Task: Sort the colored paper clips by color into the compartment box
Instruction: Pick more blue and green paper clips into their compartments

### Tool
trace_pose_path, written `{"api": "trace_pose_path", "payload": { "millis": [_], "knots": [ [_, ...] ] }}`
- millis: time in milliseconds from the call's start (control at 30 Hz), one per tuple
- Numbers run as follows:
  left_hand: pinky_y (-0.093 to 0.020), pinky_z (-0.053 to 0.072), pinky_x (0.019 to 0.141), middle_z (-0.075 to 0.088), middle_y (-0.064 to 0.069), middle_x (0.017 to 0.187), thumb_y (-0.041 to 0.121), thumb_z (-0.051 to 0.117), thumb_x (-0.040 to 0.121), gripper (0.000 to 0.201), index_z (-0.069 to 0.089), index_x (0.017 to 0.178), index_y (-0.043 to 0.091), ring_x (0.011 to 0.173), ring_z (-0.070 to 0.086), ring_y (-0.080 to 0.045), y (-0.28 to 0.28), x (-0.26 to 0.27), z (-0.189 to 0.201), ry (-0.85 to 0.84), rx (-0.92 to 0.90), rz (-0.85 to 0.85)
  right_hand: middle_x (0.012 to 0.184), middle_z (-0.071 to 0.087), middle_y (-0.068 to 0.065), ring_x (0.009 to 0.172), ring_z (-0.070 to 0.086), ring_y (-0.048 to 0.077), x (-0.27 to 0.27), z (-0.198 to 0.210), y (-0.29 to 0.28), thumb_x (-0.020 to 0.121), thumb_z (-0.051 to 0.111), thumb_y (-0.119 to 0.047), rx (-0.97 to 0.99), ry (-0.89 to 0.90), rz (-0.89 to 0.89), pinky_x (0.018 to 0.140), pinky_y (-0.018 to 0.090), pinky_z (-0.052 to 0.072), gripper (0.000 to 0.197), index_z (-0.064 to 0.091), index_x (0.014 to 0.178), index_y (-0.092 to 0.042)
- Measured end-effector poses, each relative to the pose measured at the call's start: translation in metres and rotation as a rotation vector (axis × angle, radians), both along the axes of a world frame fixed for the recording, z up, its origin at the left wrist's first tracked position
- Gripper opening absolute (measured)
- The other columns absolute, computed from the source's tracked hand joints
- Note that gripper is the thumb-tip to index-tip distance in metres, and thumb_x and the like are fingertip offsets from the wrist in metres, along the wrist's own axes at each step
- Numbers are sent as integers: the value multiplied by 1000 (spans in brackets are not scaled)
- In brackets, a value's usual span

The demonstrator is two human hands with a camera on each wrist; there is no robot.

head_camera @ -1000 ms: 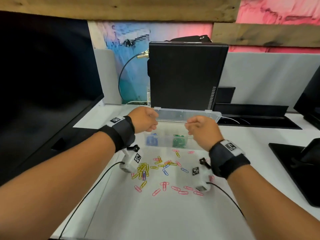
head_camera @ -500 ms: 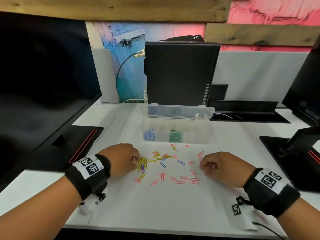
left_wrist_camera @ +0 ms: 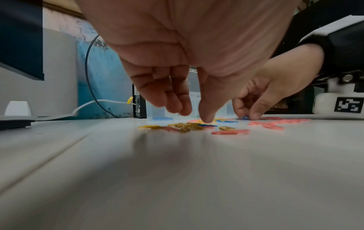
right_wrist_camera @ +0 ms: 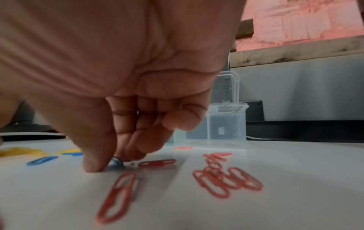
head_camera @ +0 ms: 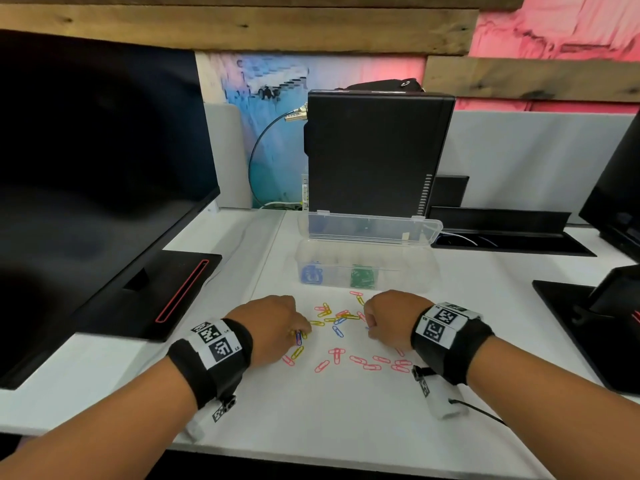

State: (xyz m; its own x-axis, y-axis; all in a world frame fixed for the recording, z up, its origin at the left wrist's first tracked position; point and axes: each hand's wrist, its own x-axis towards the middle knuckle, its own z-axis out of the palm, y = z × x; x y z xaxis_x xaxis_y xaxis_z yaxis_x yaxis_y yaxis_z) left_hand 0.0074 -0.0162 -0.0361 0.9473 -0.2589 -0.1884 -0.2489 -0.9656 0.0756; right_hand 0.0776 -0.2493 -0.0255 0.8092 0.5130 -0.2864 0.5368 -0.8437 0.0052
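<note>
Pink, yellow and blue paper clips (head_camera: pixel 335 353) lie scattered on the white table. Behind them stands the clear compartment box (head_camera: pixel 415 271), lid up, with blue clips (head_camera: pixel 311 274) and green clips (head_camera: pixel 362 277) in separate compartments. My left hand (head_camera: pixel 300 332) hovers over the yellow pile (left_wrist_camera: pixel 185 126), fingers loosely curled and apart. Its thumb (left_wrist_camera: pixel 206 116) points down at a blue clip (left_wrist_camera: pixel 207 125) and holds nothing. My right hand (right_wrist_camera: pixel 112 161) pinches a blue clip (right_wrist_camera: pixel 118 163) against the table between thumb (right_wrist_camera: pixel 94 163) and fingertips.
A black monitor (head_camera: pixel 86 185) and its base (head_camera: pixel 156 292) stand at the left. A black computer case (head_camera: pixel 374 154) rises behind the box. Another monitor base (head_camera: pixel 595 327) lies at the right. Bare white table (head_camera: pixel 329 417) stretches toward me.
Both hands came down from the box to the table. Since then the right hand slid left into the clips and pinched a blue one, and the left hand shifted right over the yellow pile.
</note>
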Motion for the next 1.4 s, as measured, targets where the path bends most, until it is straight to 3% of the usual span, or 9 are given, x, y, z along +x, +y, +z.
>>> {"api": "trace_pose_path", "payload": {
  "millis": [200, 267, 400, 533, 600, 733, 933, 1167, 1400],
  "knots": [
    [-32, 47, 85, 52, 8, 112, 35, 53, 95, 19, 67, 107, 33, 106, 51, -14, 1, 2, -2, -16, 28, -29, 82, 55, -9, 82, 54, 17, 2, 0, 2, 84, 56, -20, 135, 56, 1, 62, 24, 39, 14, 51, 74, -28],
    [-32, 47, 82, 53, 8, 108, 34, 53, 95, 16, 67, 101, 31, 103, 51, -14, 1, 2, -3, -32, 25, -46, 91, 58, -8, 86, 53, 16, 2, 4, 5, 87, 55, -18, 228, 63, -2, 69, 24, 40, 13, 59, 83, -29],
    [-28, 45, 77, 56, 9, 109, 28, 51, 93, 17, 66, 101, 28, 97, 54, -13, 1, 0, -3, -100, -37, -61, 118, 62, 3, 105, 53, 21, 3, 7, 19, 100, 43, -18, 207, 122, 73, 83, 24, 38, 25, 65, 110, -12],
    [-24, 40, 69, 61, 8, 104, 22, 49, 93, 13, 59, 99, 26, 83, 53, -11, 1, -3, 1, -142, -63, -11, 107, 65, -2, 99, 58, 21, 3, 1, 29, 96, 48, -37, 150, 41, 57, 86, 32, 49, 27, 67, 106, -22],
    [-26, 44, 69, 63, 7, 101, 20, 48, 93, 14, 55, 103, 26, 81, 55, -14, 0, -4, 4, -173, -98, 41, 103, 66, -7, 95, 60, 18, 2, -2, 32, 86, 59, -45, 125, 5, 63, 83, 33, 52, 25, 68, 103, -29],
    [-28, 51, 79, 55, 10, 118, 17, 47, 96, 35, 48, 128, 30, 90, 60, -15, 2, 0, 3, -194, -169, 153, 94, 68, -11, 88, 61, 14, 2, -7, 33, 81, 68, -35, 159, 26, 84, 79, 32, 55, 11, 70, 90, -29],
    [-23, 42, 73, 59, 3, 108, 20, 50, 95, 19, 62, 109, 25, 91, 58, -15, 6, 5, -1, -101, -119, 174, 95, 61, -11, 91, 59, 15, 4, -7, 32, 83, 70, -39, 158, 30, 85, 79, 29, 52, 18, 70, 98, -29],
    [-28, 53, 90, 66, 1, 119, 22, 46, 99, 34, 58, 130, 30, 100, 65, -15, 5, 3, 2, -17, -259, 253, 93, 66, -7, 87, 62, 18, 2, -10, 35, 85, 63, -26, 126, 45, 116, 72, 27, 51, 3, 65, 82, -26],
    [-18, 44, 81, 60, 3, 124, 8, 44, 97, 39, 53, 130, 26, 105, 60, -14, 5, 6, -1, -75, -197, 230, 89, 61, -4, 79, 55, 18, 7, 1, 35, 82, 61, -28, 139, 94, 83, 66, 27, 44, 8, 56, 77, -25]
  ]
}}
